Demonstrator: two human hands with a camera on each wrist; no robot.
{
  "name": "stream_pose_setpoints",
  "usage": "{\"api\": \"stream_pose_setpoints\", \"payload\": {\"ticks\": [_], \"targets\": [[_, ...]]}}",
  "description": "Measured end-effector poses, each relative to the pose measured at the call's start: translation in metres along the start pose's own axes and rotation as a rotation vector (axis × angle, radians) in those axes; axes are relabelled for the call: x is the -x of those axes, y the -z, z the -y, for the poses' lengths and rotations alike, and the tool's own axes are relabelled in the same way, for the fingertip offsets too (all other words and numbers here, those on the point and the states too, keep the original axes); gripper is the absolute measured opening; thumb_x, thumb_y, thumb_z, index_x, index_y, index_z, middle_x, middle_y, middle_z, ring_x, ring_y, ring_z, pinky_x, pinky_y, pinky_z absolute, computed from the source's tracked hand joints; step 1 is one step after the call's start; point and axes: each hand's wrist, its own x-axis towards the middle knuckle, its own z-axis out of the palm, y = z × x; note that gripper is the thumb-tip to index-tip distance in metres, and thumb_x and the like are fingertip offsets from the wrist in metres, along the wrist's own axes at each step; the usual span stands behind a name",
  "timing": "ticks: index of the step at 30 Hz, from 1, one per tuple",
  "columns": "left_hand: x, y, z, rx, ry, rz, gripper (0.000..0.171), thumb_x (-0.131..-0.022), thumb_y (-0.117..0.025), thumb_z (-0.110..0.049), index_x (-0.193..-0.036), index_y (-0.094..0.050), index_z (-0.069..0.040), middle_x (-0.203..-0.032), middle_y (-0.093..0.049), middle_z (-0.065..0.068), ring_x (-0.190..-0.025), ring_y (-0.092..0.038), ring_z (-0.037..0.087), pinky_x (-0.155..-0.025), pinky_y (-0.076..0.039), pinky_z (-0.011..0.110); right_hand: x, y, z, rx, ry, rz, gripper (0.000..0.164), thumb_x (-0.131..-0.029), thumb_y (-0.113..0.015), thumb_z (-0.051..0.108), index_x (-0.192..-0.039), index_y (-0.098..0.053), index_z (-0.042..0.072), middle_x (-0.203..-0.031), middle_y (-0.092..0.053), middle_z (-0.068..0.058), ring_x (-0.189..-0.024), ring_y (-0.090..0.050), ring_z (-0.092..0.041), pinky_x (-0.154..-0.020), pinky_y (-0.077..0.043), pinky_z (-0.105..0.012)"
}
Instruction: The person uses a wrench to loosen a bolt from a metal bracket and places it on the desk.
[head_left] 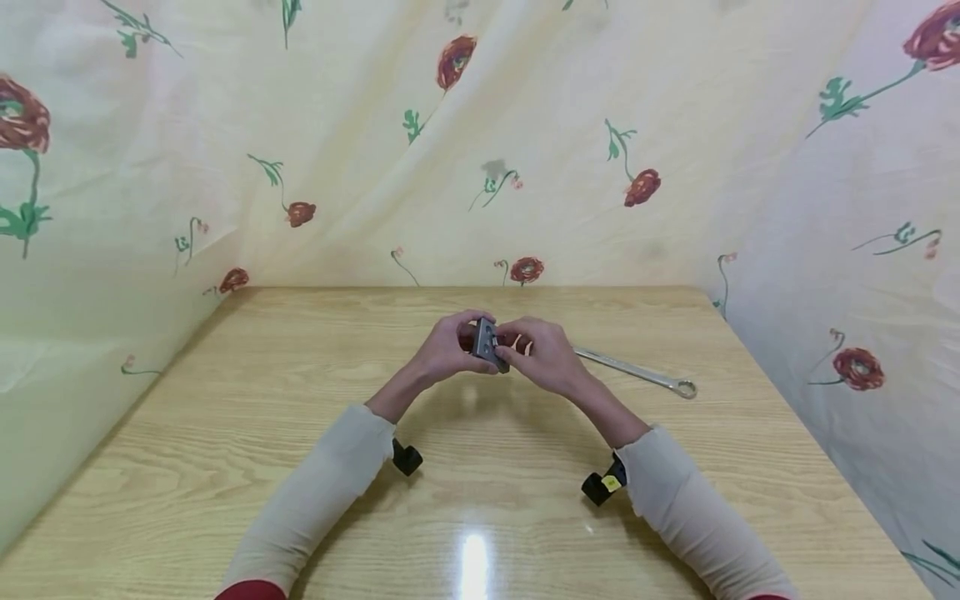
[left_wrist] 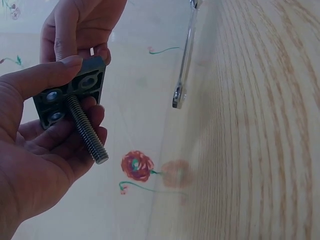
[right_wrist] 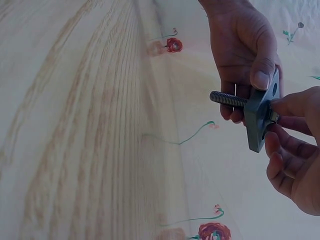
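My left hand (head_left: 447, 348) grips a small dark grey plate with holes (head_left: 484, 339) by its edges, above the table. A threaded bolt (left_wrist: 86, 129) passes through the plate, and its shank sticks out on the side toward my left palm. On the opposite face, my right hand (head_left: 542, 354) pinches the bolt's head between thumb and fingers, as the right wrist view shows best. Beside the right hand, a long silver wrench (head_left: 633, 368) lies on the table with its ring end to the right; its other end is hidden behind that hand.
The wood-grain table (head_left: 315, 358) extends all round beneath my hands. A flowered cloth (head_left: 360, 142) hangs behind it and along both sides. Black wrist-worn devices (head_left: 407, 458) stick out under both forearms.
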Motion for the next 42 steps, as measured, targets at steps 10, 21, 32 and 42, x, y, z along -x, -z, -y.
{"api": "stream_pose_setpoints", "payload": {"ticks": [10,21,32,42], "targets": [[-0.0003,0.0002,-0.0004,0.034,0.006,0.019,0.066,-0.074,-0.084,0.000,-0.133,-0.056,-0.003,-0.111,-0.072,0.025,-0.091,-0.069,0.016,-0.082,-0.057,0.028,0.0022,0.0009,-0.0017,-0.040,0.041,0.007,0.024,-0.088,-0.073,0.007,-0.112,-0.074,0.004,-0.099,-0.069,-0.014,-0.075,-0.065,-0.017,-0.060,-0.050,-0.022],[0.0013,-0.0004,-0.0017,0.074,0.010,0.041,0.065,-0.076,-0.082,0.002,-0.134,-0.054,-0.003,-0.115,-0.070,0.026,-0.093,-0.069,0.016,-0.083,-0.058,0.029,0.0023,0.0014,0.0000,-0.048,0.098,-0.011,0.019,-0.087,-0.072,-0.001,-0.106,-0.075,0.003,-0.106,-0.069,-0.015,-0.080,-0.064,-0.020,-0.067,-0.054,-0.029],[0.0028,-0.0006,-0.0051,0.092,0.016,0.048,0.066,-0.078,-0.081,-0.001,-0.137,-0.051,-0.002,-0.118,-0.071,0.027,-0.101,-0.074,0.026,-0.088,-0.059,0.035,0.0024,0.0047,0.0003,-0.067,0.042,0.007,0.031,-0.088,-0.073,0.003,-0.119,-0.069,0.002,-0.110,-0.068,-0.017,-0.077,-0.066,-0.020,-0.059,-0.049,-0.023],[0.0023,-0.0018,-0.0045,0.054,0.042,0.019,0.075,-0.080,-0.080,-0.004,-0.147,-0.045,-0.001,-0.119,-0.071,0.025,-0.106,-0.072,0.030,-0.091,-0.058,0.035,0.0016,0.0047,0.0021,-0.064,-0.058,0.001,0.025,-0.090,-0.073,0.012,-0.113,-0.071,0.002,-0.100,-0.069,-0.015,-0.077,-0.065,-0.024,-0.061,-0.049,-0.023]]}}
